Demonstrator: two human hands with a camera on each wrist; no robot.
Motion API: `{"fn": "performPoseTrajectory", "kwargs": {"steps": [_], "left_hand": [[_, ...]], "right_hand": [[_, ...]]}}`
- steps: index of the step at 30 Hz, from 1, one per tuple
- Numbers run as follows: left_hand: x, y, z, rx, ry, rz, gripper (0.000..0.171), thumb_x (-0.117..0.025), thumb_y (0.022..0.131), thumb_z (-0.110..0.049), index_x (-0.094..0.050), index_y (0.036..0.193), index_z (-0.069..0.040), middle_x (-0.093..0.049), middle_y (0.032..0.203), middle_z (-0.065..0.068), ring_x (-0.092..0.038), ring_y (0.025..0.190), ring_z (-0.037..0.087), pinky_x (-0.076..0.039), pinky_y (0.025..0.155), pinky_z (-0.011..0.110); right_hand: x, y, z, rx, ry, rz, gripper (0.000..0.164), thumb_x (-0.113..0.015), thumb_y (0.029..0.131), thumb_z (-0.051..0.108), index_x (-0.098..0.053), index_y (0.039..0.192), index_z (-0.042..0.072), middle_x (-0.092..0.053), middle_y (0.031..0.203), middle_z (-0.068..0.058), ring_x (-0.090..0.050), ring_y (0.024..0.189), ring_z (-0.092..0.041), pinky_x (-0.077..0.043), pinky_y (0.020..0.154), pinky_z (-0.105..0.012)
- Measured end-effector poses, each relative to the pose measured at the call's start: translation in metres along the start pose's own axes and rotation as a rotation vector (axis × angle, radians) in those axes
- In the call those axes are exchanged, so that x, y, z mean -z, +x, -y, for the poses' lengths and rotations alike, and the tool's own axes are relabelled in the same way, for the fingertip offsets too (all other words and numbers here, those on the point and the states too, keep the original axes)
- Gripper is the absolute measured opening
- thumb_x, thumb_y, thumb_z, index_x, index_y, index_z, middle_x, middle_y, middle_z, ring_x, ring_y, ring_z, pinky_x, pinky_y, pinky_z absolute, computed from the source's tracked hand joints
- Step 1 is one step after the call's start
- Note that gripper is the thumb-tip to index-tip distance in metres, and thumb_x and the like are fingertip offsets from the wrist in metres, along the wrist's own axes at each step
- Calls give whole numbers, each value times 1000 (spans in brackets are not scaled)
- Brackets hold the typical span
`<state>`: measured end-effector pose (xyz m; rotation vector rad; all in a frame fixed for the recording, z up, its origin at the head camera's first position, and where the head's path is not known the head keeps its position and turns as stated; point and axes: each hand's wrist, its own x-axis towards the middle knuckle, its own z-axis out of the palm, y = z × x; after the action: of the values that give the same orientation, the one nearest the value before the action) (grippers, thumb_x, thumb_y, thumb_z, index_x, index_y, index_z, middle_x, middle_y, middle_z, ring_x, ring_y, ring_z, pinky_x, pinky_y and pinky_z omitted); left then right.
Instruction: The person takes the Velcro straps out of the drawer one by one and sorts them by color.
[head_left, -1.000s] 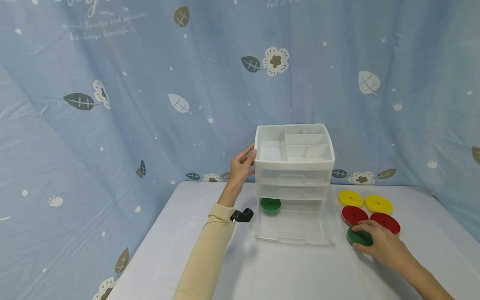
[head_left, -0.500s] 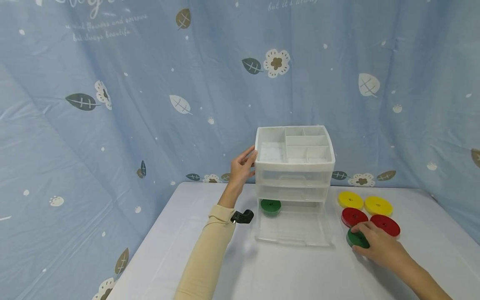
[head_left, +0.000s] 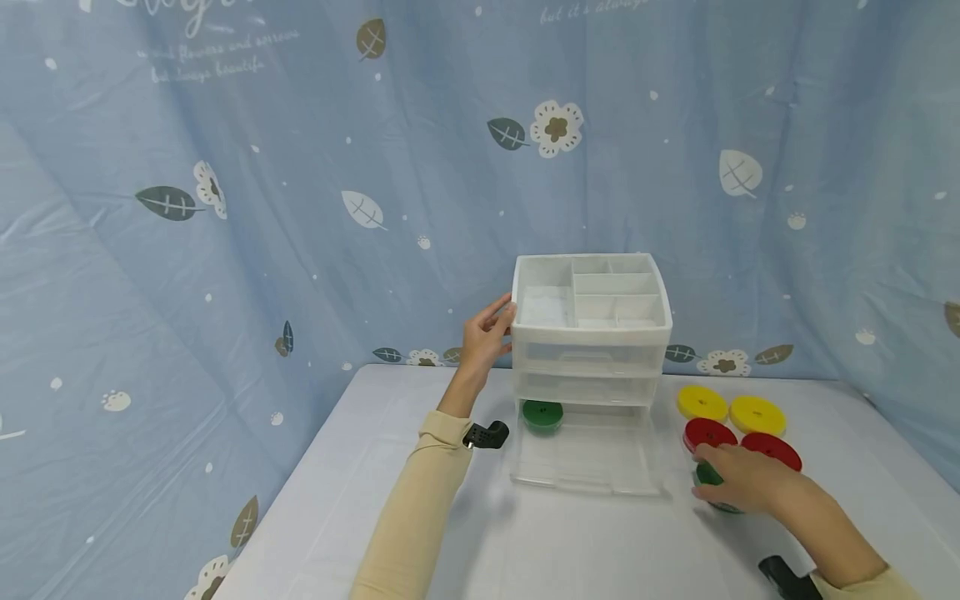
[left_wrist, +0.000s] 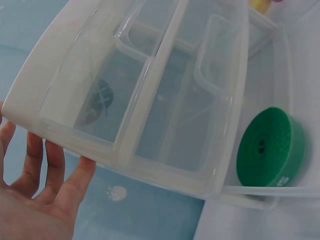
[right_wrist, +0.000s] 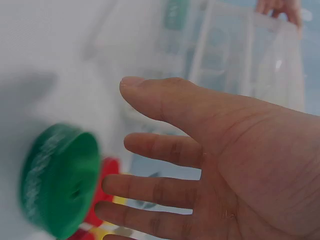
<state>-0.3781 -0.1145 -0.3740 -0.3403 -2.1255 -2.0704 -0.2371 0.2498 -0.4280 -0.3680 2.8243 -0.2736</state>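
My left hand [head_left: 483,337] steadies the left side of the white drawer unit [head_left: 592,336]; in the left wrist view its straight fingers [left_wrist: 75,182] touch the unit's edge. The clear bottom drawer [head_left: 600,458] is pulled out, with a green roll of tape [head_left: 542,414] in its back left corner. To the right, my right hand [head_left: 753,483] hovers over a second green roll [head_left: 707,474], partly hiding it. The right wrist view shows that hand's fingers [right_wrist: 155,190] spread and straight, apart from this green roll [right_wrist: 75,185], which looks tilted and blurred there.
Two red rolls [head_left: 708,434] and two yellow rolls [head_left: 702,403] lie right of the unit on the white table [head_left: 420,467]. Behind stands a blue patterned curtain [head_left: 420,150]. The unit's top has a divided tray [head_left: 546,304].
My right hand held the green roll between thumb and fingers; now its fingers are off it, and the hand and forearm have shifted slightly, bringing the sleeve into view. My left hand stays put.
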Motion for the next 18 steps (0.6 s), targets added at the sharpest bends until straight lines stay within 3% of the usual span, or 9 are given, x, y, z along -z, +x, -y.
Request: {"fn": "performPoseTrajectory", "kwargs": {"steps": [4, 13, 18], "left_hand": [[1, 0, 0, 4, -2, 4, 40, -61, 94, -50, -57, 133, -44, -65, 120, 5, -66, 100, 16, -60, 90, 37], [0, -1, -1, 9, -28, 12, 40, -62, 95, -47, -57, 134, -43, -65, 123, 8, -66, 100, 16, -58, 94, 45], [0, 0, 0, 3, -22, 8, 39, -62, 94, -48, -58, 133, -44, -66, 121, 5, -67, 98, 15, -59, 91, 41]], "right_hand": [[14, 2, 22, 8, 27, 1, 67, -75, 79, 54, -60, 127, 9, -65, 121, -16, -59, 102, -31, -55, 79, -65], [25, 14, 61, 60, -2, -83, 65, -76, 80, 51, -61, 129, 11, -65, 122, -19, -63, 101, -32, -59, 81, -56], [27, 20, 83, 154, 55, -112, 58, -78, 81, 44, -63, 126, 12, -65, 125, -17, -63, 106, -32, -58, 86, -52]]}}
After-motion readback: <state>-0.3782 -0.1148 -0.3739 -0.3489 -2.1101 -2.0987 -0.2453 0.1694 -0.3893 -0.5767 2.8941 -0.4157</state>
